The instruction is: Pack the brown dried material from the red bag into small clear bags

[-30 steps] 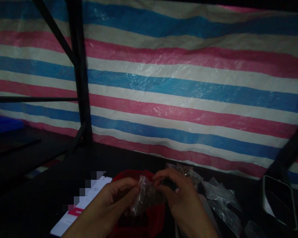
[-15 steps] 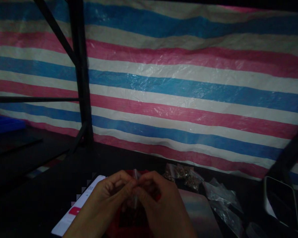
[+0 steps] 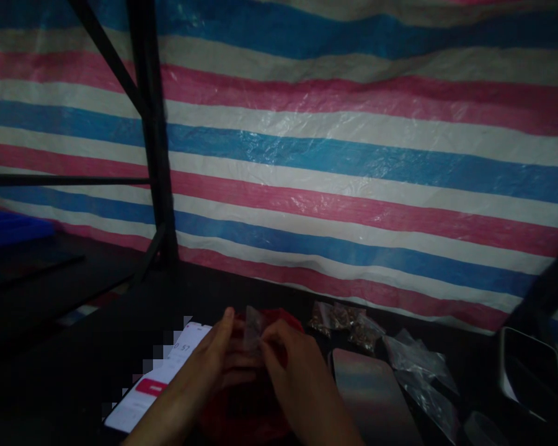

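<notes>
A small clear plastic bag (image 3: 252,328) is pinched between the thumb and fingers of my right hand (image 3: 295,365). My left hand (image 3: 214,353) is just left of the bag, its fingers stretched out and apart behind and below it. Whether the left fingers touch the bag, I cannot tell. Beneath both hands sits a red container (image 3: 286,317), with dark contents that are hard to make out. Right of it lie several small clear bags filled with brown bits (image 3: 341,317).
A lit phone (image 3: 167,371) lies left of my hands. To the right are a flat silvery plate (image 3: 372,390), flat clear bags (image 3: 421,362) and a dark-faced object with a pale rim (image 3: 532,378). A black post (image 3: 151,136) stands before the striped sheet (image 3: 353,186); a blue tray (image 3: 16,228) is far left.
My left hand has let go of its pinch and opened its fingers. The right hand still pinches the bag, which now shows more fully. The view has shifted slightly.
</notes>
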Available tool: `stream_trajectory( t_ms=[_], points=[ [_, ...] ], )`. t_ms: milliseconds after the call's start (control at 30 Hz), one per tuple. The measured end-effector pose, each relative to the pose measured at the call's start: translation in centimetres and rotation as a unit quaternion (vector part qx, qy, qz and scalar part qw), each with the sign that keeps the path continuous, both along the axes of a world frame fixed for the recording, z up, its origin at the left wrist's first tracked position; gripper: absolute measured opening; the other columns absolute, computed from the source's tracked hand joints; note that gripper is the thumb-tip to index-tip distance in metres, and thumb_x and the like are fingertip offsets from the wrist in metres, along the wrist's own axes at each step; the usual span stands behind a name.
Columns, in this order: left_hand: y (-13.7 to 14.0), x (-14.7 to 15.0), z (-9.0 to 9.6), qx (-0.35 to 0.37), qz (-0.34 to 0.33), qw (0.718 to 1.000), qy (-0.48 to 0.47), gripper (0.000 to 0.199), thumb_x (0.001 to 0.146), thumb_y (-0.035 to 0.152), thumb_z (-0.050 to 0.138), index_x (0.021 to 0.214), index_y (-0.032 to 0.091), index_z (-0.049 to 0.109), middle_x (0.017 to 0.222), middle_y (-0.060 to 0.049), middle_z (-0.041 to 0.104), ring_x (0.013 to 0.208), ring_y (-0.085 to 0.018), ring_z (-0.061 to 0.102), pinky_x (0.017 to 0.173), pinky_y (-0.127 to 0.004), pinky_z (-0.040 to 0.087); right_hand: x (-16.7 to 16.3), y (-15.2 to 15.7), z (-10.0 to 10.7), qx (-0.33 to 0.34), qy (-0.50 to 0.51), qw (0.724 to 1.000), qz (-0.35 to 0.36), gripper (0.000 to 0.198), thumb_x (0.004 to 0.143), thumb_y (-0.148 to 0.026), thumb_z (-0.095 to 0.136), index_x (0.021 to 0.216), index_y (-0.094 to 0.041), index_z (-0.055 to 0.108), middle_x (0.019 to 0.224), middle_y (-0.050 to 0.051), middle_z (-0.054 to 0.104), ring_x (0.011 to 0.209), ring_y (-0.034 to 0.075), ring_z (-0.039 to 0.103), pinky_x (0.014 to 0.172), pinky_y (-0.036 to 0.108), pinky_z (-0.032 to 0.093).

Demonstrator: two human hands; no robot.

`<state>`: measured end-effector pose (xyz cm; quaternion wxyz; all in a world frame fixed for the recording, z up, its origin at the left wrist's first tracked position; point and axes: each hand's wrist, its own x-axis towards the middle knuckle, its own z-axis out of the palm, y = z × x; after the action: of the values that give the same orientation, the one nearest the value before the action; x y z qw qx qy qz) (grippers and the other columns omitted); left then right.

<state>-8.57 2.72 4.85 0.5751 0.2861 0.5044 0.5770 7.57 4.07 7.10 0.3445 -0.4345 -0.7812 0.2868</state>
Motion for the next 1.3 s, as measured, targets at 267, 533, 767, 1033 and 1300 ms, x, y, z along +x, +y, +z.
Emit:
stream_trajectory(
  t_ms=[267, 533, 767, 1033, 1300],
  points=[
    [0.9, 0.3, -1.9, 0.03, 0.019, 0.998, -0.056, 0.057, 0.079, 0.029, 0.092, 0.127, 0.02, 0.063, 0.105, -0.01, 0.085, 0.095, -0.027, 0.083, 0.084, -0.037, 0.066, 2.4, 0.3, 0.0, 0.006, -0.115, 0.993, 0.014, 0.027, 0.089, -0.004, 0.065, 0.101, -0.026, 0.075, 0.113, 0.0, 0.079, 0.113, 0.025, 0.069, 0.103, 0.038, 0.044],
    [1.0, -0.3, -2.6, 0.172, -0.033, 0.983, 0.057, 0.066, 0.074, 0.048, 0.094, 0.131, 0.028, 0.068, 0.129, -0.006, 0.08, 0.121, -0.027, 0.075, 0.104, -0.036, 0.058, 3.9, 0.6, -0.7, 0.046, -0.196, 0.979, -0.038, 0.075, 0.066, 0.011, 0.045, 0.125, -0.025, 0.074, 0.136, 0.004, 0.071, 0.13, 0.03, 0.058, 0.112, 0.048, 0.04],
    [0.2, 0.8, -2.1, 0.172, -0.069, 0.982, 0.042, 0.07, 0.082, 0.051, 0.088, 0.144, 0.033, 0.062, 0.149, -0.007, 0.07, 0.14, -0.032, 0.063, 0.121, -0.046, 0.046, 3.7, 0.8, -0.9, 0.024, -0.158, 0.987, -0.033, 0.068, 0.066, 0.012, 0.04, 0.112, -0.02, 0.078, 0.127, 0.009, 0.073, 0.124, 0.027, 0.062, 0.109, 0.04, 0.046],
    [0.9, 2.7, -2.4, 0.15, -0.042, 0.985, -0.072, 0.077, 0.081, 0.044, 0.087, 0.152, 0.032, 0.058, 0.148, -0.008, 0.07, 0.141, -0.033, 0.062, 0.123, -0.047, 0.042, 3.8, 0.5, -1.3, 0.026, -0.131, 0.99, -0.033, 0.072, 0.07, 0.013, 0.038, 0.125, -0.017, 0.075, 0.139, 0.011, 0.068, 0.136, 0.025, 0.057, 0.118, 0.04, 0.043],
    [1.2, 3.6, -1.1, 0.135, -0.029, 0.99, 0.042, 0.069, 0.077, 0.055, 0.087, 0.14, 0.031, 0.068, 0.141, -0.007, 0.074, 0.129, -0.033, 0.07, 0.11, -0.042, 0.052, 4.0, 0.5, -1.0, 0.018, -0.115, 0.993, -0.025, 0.071, 0.072, 0.012, 0.04, 0.126, -0.016, 0.074, 0.139, 0.01, 0.068, 0.135, 0.024, 0.057, 0.118, 0.038, 0.043]
  ],
)
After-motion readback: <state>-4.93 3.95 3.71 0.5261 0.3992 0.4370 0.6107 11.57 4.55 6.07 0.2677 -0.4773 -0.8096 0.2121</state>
